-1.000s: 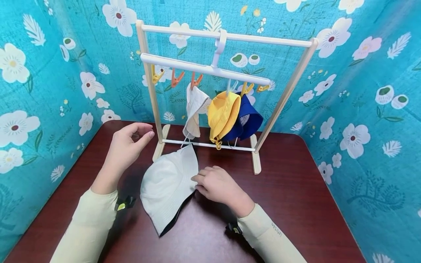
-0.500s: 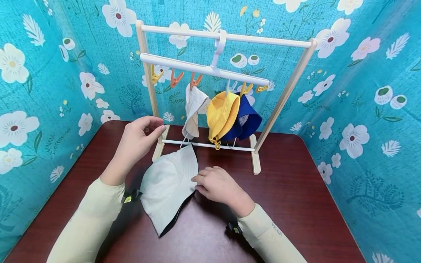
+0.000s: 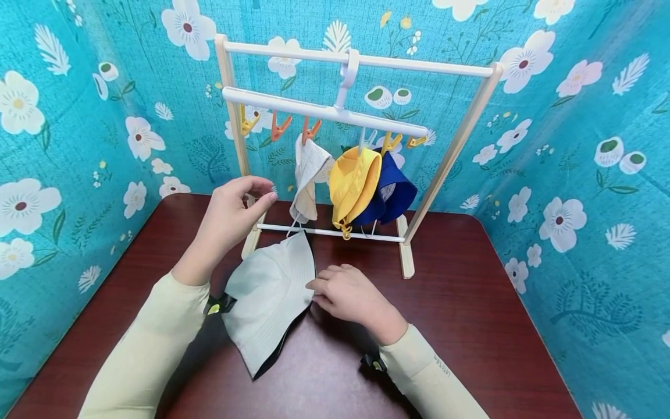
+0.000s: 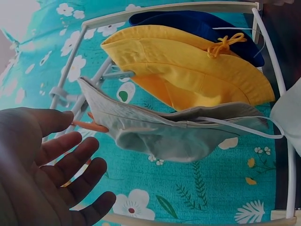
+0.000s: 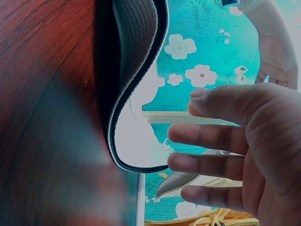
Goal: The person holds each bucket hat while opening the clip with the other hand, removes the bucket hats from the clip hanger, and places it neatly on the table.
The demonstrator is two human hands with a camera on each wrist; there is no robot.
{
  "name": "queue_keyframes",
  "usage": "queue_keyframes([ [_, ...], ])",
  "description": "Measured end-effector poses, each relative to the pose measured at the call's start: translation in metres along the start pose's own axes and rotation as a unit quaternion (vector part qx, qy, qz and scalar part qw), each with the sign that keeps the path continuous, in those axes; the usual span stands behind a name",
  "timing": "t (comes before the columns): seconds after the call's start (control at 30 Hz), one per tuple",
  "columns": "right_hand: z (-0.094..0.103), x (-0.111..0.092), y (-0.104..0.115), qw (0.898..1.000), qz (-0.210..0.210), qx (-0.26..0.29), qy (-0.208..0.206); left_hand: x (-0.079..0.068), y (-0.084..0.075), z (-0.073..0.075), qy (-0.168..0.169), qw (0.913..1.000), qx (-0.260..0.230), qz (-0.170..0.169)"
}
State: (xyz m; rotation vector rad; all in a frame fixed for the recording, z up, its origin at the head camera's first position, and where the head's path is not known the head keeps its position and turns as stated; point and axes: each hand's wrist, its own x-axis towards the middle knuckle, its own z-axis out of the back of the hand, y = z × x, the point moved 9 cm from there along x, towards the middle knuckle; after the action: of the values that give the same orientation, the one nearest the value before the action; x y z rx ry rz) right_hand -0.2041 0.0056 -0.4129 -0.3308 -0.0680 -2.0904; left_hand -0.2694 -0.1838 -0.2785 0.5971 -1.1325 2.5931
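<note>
My left hand point(image 3: 230, 212) is in the air left of a hanging off-white bucket hat point(image 3: 309, 174). Its fingers are relaxed and hold nothing. In the left wrist view an orange clothespin point(image 4: 91, 126) shows just beyond the thumb, clipped to that hat. A pale grey-white bucket hat point(image 3: 267, 291) with a dark inside lies on the table, partly behind my left sleeve. My right hand point(image 3: 350, 294) is at this hat's brim. The right wrist view shows its fingers fairly straight beside the brim point(image 5: 115, 127); whether a fingertip touches it, I cannot tell.
A wooden rack point(image 3: 463, 145) carries a white hanger point(image 3: 309, 106) with several clothespins. A yellow bucket hat point(image 3: 353, 180) and a navy hat point(image 3: 395, 192) hang right of the off-white one. The dark red table point(image 3: 466, 302) meets a blue flowered cloth point(image 3: 586, 174) at back and sides.
My left hand has moved right and slightly up, closer to the hanging off-white hat. My right hand and the hat on the table have stayed almost still.
</note>
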Motion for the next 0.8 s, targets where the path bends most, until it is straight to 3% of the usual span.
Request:
queue_keyframes([
  [0.8,0.007,-0.004,-0.010,1.000,-0.018,0.014,-0.021,0.048,-0.026,-0.003,-0.030,0.9993,-0.021,-0.007],
])
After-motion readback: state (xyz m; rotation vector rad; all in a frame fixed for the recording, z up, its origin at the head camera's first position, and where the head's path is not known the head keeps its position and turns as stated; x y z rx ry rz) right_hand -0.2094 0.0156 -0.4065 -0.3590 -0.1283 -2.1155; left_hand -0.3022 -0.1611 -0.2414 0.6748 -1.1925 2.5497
